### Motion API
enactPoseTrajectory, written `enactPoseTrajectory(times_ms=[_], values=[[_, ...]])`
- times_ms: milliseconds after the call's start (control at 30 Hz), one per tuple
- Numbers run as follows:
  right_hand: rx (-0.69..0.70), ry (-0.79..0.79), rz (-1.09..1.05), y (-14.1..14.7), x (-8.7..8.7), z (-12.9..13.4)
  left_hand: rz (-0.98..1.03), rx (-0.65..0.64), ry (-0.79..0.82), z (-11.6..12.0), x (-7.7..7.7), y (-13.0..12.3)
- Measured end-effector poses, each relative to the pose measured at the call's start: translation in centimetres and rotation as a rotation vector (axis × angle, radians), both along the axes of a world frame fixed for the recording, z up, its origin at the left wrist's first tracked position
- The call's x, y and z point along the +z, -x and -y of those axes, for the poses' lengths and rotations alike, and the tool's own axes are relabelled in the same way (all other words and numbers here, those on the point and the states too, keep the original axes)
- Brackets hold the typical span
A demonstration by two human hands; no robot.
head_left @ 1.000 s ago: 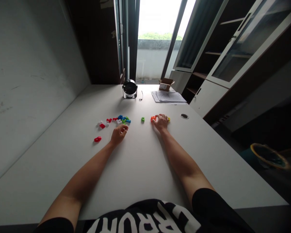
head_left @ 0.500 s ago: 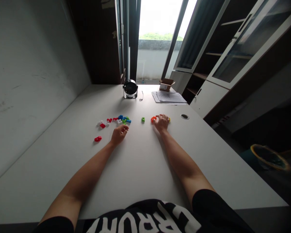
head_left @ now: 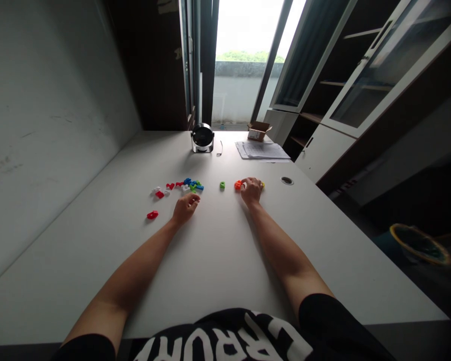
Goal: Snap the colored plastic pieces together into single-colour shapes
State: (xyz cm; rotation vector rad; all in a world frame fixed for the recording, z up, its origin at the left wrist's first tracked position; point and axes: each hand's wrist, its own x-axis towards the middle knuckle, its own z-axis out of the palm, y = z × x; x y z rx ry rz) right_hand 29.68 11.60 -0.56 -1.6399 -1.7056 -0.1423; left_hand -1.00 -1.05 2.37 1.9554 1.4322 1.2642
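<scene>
Resting on the white desk [head_left: 78, 250], both hands barely shift over the last second. The left hand [head_left: 185, 209] lies loosely curled, its fingertips just short of a heap of small plastic pieces [head_left: 190, 185] in blue, green, red and white; it seems to hold nothing, though the fingers could hide something small. The right hand [head_left: 251, 191] arches over the desk between an orange piece [head_left: 238, 185] at its fingers and a yellow piece [head_left: 262, 185] showing just beyond them; whether it grips either is too small to tell. A green piece [head_left: 222, 185] sits alone between the hands, and a red piece [head_left: 152, 214] lies apart, near the heap. Farther off stand a desk fan [head_left: 202, 138], papers [head_left: 261, 150] and a cardboard box [head_left: 258, 131].
</scene>
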Motion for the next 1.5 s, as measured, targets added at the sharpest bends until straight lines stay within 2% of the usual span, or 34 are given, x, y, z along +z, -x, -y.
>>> enactPoseTrajectory(times_ms=[200, 533, 833, 1100, 1500], values=[[0.024, 0.029, -0.007, 0.3, 0.6, 0.4, -0.012, 0.011, 0.007, -0.1, 0.0, 0.0], [0.070, -0.003, -0.019, 0.7, 1.0, 0.8, -0.025, 0.104, -0.004, -0.4, -0.3, 0.2], [-0.068, -0.011, -0.118, -0.8, 1.3, 0.2, -0.037, 0.086, 0.021, -0.4, -0.4, 0.2], [-0.088, 0.137, -0.169, -0.6, 1.0, 0.3, -0.027, 0.072, 0.028, -0.4, -0.3, 0.0], [0.001, 0.302, 0.086, -0.7, 1.8, 0.9, -0.088, 0.062, 0.066, -0.3, -0.3, 0.1]])
